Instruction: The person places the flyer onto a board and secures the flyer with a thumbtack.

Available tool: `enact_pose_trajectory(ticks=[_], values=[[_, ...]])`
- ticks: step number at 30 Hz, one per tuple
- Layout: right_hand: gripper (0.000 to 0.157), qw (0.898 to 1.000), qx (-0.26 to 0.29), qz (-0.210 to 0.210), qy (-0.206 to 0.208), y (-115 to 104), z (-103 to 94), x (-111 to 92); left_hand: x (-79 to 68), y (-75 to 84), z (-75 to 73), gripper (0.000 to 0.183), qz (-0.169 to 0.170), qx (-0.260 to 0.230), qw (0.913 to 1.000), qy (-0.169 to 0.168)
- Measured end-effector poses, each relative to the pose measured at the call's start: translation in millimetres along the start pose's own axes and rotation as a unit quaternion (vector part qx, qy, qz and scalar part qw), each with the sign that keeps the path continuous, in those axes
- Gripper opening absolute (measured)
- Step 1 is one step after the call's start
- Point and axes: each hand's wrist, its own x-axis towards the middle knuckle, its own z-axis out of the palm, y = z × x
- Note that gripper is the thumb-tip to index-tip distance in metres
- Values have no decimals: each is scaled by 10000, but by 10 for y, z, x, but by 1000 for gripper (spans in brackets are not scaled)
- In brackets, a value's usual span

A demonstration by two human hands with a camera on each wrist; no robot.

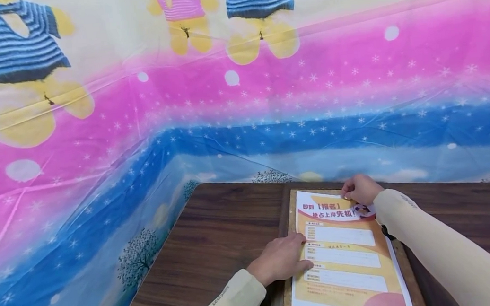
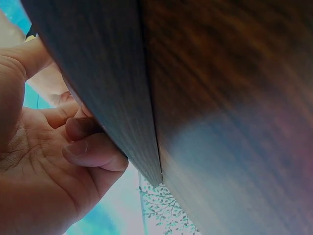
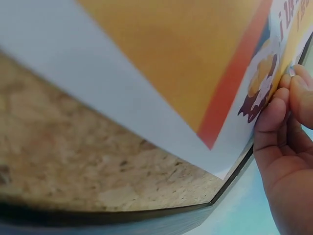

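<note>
A printed poster in yellow, red and white lies on a framed cork board. At the poster's left edge my left hand rests, with index finger and thumb touching the paper. In the left wrist view its other fingers bend in against the board's dark frame. My right hand is at the poster's top edge, right of the printed heading. Between thumb and index finger it pinches a small clear pin, mostly hidden by the fingertips. Bare cork shows beside the poster's corner.
The board lies on a dark brown wooden table. Table surface extends to the left and right of it. Behind the table hangs a pink and blue cloth printed with bears and snowflakes, which also runs along the left side.
</note>
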Motion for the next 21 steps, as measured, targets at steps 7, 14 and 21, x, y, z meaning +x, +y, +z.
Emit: enact_pose_trajectory(ticks=[7, 14, 21], values=[[11, 10000, 71, 4, -55, -2, -13, 7, -2, 2, 2, 54, -45, -21, 10000, -13], [9, 9998, 99, 176, -33, 31, -7, 71, 2, 14, -7, 54, -113, 9, 9999, -70], [9, 9990, 228, 380, -14, 11, -22, 63, 6, 10, 0, 55, -129, -2, 9999, -73]])
